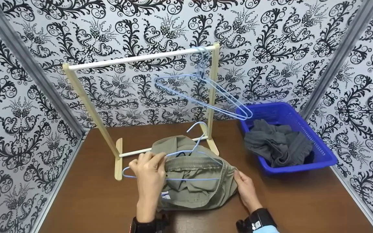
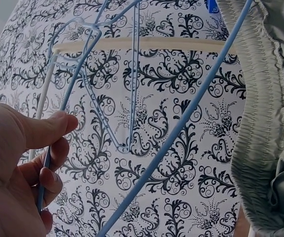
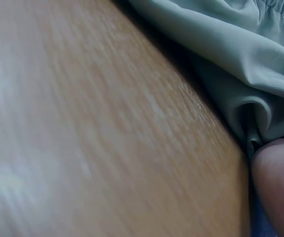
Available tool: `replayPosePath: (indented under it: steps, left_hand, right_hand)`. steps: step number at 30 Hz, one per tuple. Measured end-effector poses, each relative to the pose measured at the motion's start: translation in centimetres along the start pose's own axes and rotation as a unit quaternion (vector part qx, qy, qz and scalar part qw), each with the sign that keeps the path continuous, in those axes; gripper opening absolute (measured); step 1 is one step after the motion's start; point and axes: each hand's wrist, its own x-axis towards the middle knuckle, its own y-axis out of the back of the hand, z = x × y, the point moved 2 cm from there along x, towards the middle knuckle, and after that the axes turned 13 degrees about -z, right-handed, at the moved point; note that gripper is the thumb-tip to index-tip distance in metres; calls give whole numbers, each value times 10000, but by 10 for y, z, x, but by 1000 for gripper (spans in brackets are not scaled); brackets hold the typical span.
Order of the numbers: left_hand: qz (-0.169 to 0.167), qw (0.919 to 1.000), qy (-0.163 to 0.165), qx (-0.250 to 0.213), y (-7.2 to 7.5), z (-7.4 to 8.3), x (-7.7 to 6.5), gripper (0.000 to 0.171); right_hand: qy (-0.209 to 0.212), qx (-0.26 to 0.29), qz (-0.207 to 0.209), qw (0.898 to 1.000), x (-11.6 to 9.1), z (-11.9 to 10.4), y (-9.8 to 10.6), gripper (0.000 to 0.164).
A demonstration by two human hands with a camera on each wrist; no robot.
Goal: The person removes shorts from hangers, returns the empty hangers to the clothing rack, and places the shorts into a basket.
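Observation:
My left hand (image 1: 149,166) pinches the upper left arm of a light blue hanger (image 1: 189,179) between thumb and fingers. Olive elastic-waist pants (image 1: 202,194) hang around the hanger's right part, its bar crossing the open waistband. Outside the cloth stays the hanger's left end; the hook stands up above the waistband. My right hand (image 1: 246,189) grips the right side of the pants. Up close in the left wrist view, the gathered waistband (image 2: 260,113) lies beside the hanger's bar. The right wrist view catches folds of cloth (image 3: 221,49) over the table beside a fingertip (image 3: 280,182).
Behind the pants stands a wooden rack with a white top rail (image 1: 134,59). Light blue hangers (image 1: 202,105) dangle from its right end. A blue basket (image 1: 324,155) at the right holds dark grey clothing (image 1: 277,142). Brown tabletop (image 1: 89,200) extends in front, with patterned walls around it.

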Motion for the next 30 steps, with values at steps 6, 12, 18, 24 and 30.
replayPosePath:
  steps: [6,12,18,24,30]
  left_hand:
    - [121,9999,-51,58,5,1,3,9]
    - [175,9998,-57,55,9,-2,4,10]
    - [234,9996,-78,105,13,-4,4,8]
    - [293,9994,-73,156,19,-3,6,7]
    - [345,9993,-57,165,24,0,8,11]
  right_hand:
    - [-55,58,-27,10000,2,2,-1,48]
    - [-57,62,18,10000,3,2,-2,52]
    - [-97,53,-6,9999,2,-1,-2,52]
    - [-126,69,-32,9999,1,-2,-2,52]
    - [-105,61,-102,9999,1,-3,-2,52]
